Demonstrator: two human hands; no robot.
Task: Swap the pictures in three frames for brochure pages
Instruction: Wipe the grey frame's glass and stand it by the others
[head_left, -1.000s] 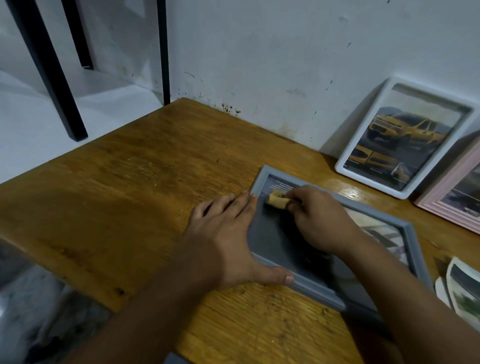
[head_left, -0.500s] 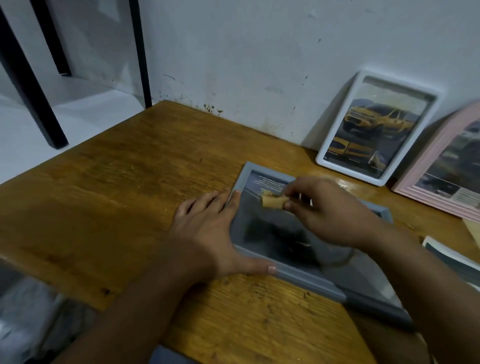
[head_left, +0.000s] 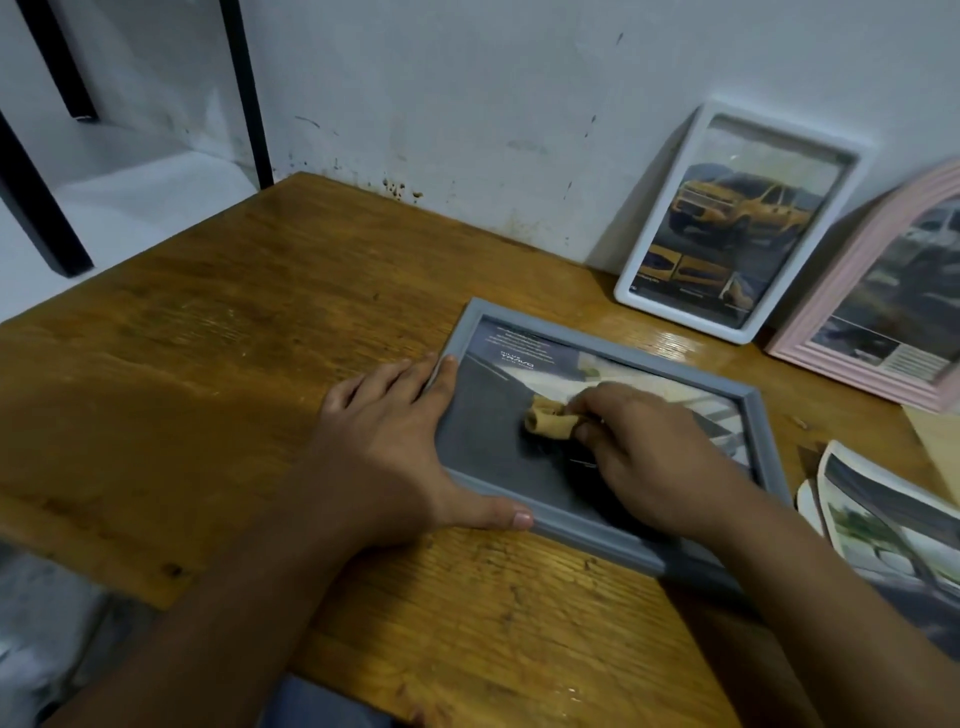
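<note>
Tan crumpled cloth (head_left: 548, 422), pinched in the right hand (head_left: 644, 457), has slid from the flat grey rectangular frame (head_left: 587, 540)'s ten-o'clock corner to mid-glass; the left hand (head_left: 384, 447) lies flat bracing it, so this looks like final polishing.

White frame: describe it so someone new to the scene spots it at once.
Look along the white wall at the back of the wooden table. The white frame leans upright against it, left of the pink frame. It alone shows a yellow vehicle; the grey frame lies flat.
</note>
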